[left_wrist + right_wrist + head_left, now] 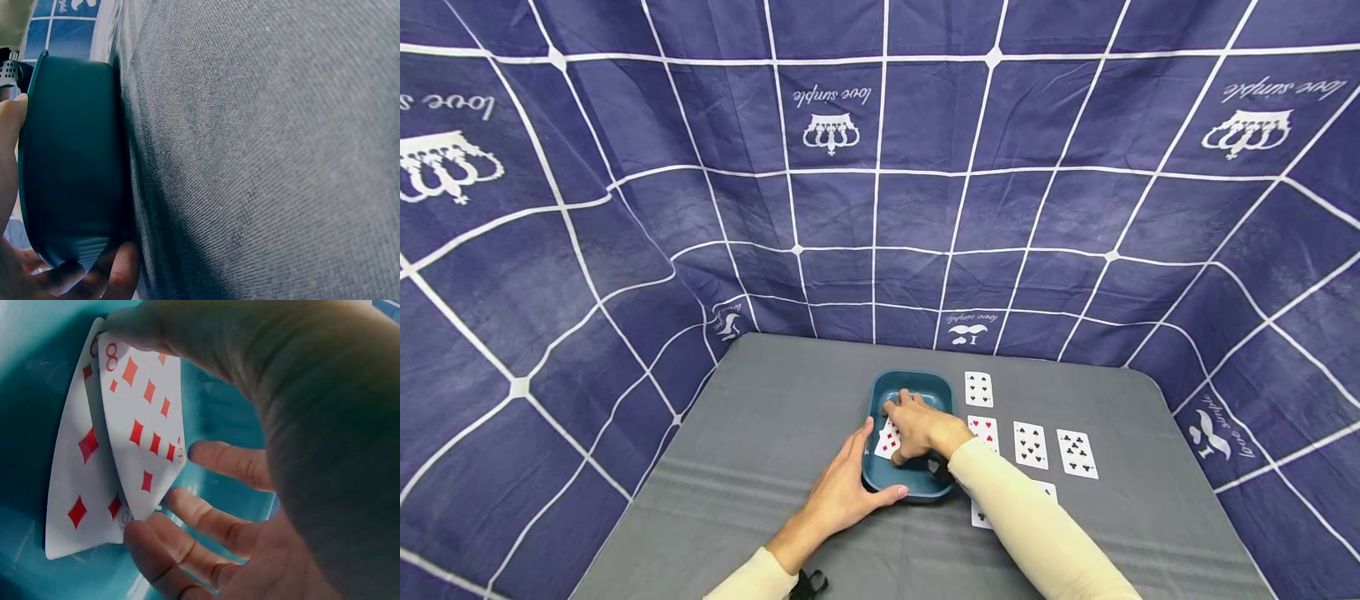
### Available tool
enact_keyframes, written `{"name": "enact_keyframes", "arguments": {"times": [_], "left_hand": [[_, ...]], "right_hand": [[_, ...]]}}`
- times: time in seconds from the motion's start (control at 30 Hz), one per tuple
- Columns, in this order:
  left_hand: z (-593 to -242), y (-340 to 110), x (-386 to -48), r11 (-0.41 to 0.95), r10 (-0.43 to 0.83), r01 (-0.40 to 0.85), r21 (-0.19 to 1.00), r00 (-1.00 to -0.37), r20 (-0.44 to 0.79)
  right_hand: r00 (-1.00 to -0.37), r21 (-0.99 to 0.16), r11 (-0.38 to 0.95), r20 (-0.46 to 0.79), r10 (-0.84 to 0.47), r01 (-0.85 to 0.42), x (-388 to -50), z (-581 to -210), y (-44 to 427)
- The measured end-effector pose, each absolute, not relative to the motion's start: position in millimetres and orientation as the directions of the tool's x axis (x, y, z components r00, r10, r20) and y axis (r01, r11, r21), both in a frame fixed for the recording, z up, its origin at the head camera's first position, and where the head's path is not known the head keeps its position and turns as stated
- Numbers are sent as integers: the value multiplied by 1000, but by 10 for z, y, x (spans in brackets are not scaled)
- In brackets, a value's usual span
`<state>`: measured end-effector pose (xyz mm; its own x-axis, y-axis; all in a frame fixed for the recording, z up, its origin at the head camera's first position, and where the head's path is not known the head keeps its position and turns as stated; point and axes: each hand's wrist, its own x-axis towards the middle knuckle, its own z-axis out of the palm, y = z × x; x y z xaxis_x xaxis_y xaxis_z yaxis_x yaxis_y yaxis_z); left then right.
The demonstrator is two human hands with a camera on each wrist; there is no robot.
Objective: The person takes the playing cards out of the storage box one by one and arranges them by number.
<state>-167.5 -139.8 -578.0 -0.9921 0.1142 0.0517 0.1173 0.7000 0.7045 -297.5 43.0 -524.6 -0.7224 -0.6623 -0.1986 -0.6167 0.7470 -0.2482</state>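
Note:
A teal tray (917, 492) stands on the grey table. Inside it my right hand (917, 429) holds an eight of diamonds (140, 425) by its edges, thumb at one end and fingertips at the other. Under that card lies another diamond card (75, 487), partly covered, on the tray floor. My left hand (842, 492) grips the tray's near left side, its thumb at the near edge and fingers along the left wall; the left wrist view shows the tray's outer wall (75, 150) between thumb and fingers.
Right of the tray, face-up cards lie on the grey table (760, 433): a spade card (978, 389), a heart card (983, 430), and black-suit cards (1031, 445) (1077, 454). My right forearm partly covers another card (979, 517). A blue gridded curtain (925, 208) surrounds the table.

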Motion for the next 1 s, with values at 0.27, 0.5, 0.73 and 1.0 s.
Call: {"name": "enact_keyframes", "arguments": {"times": [0.27, 0.5, 0.73, 1.0], "left_hand": [[-5777, -1397, -1683, 699, 114, 130, 704, -991, 70], [-5775, -1400, -1676, 704, 102, 116, 700, -993, 62], [-5774, -1400, -1677, 705, 100, 111, 700, -993, 58], [-5759, -1391, -1683, 705, 102, 122, 699, -992, 70]], "right_hand": [[-707, -236, 710, -113, -698, -664, -3021, -5199, 533], [-703, -316, 684, -70, -707, -657, -3034, -5148, 637], [-676, -357, 629, 10, -737, -691, -3003, -5065, 778], [-660, -331, 600, 106, -744, -729, -2985, -4977, 954]]}}
